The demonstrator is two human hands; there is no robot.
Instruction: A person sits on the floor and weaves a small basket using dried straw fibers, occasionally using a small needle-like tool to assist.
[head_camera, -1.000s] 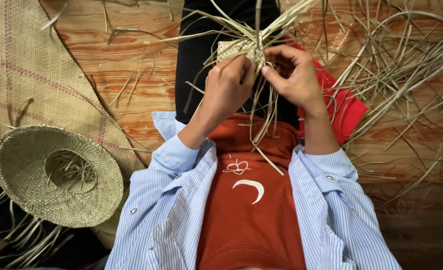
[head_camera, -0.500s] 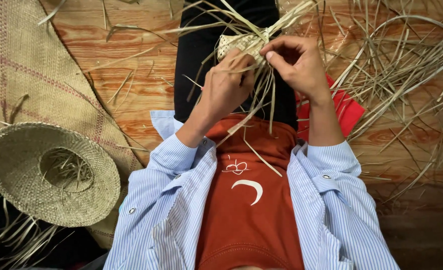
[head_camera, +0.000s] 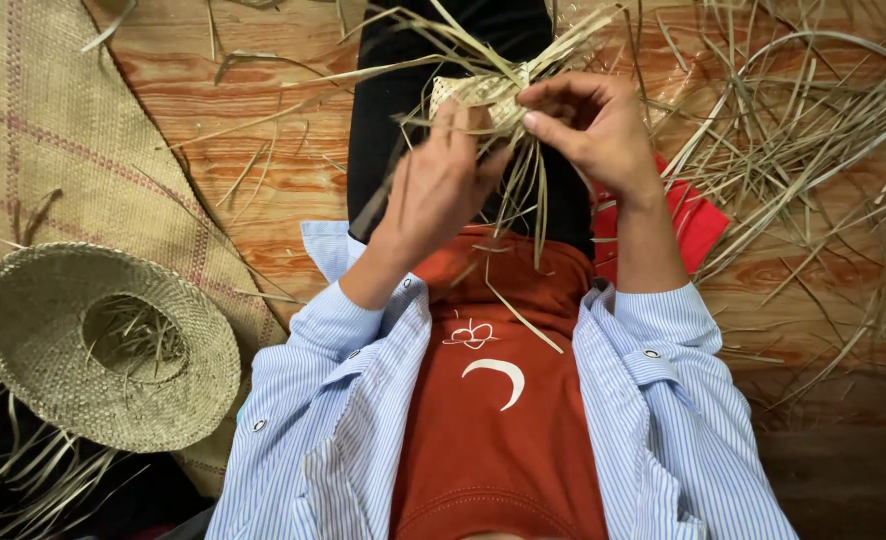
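Note:
A small woven straw piece (head_camera: pixel 478 92) with many loose strands sticking out is held above my lap. My left hand (head_camera: pixel 441 180) grips it from below, fingers curled around hanging strands. My right hand (head_camera: pixel 588 125) pinches strands at its right edge, thumb and fingers closed on them. Long pale strips (head_camera: pixel 523 200) dangle from the piece toward my orange shirt. Both sleeves are blue-striped.
A finished woven straw hat (head_camera: pixel 103 345) lies upside down at the left on a woven mat (head_camera: pixel 53 130). Loose straw strands (head_camera: pixel 813 140) are scattered over the wooden floor at the right. A red cloth (head_camera: pixel 698 220) lies beside my right forearm.
The view has shifted slightly. My left hand's fingers moved up along the strands and my right hand drew closer over the woven piece. The hat sits lower-left in view.

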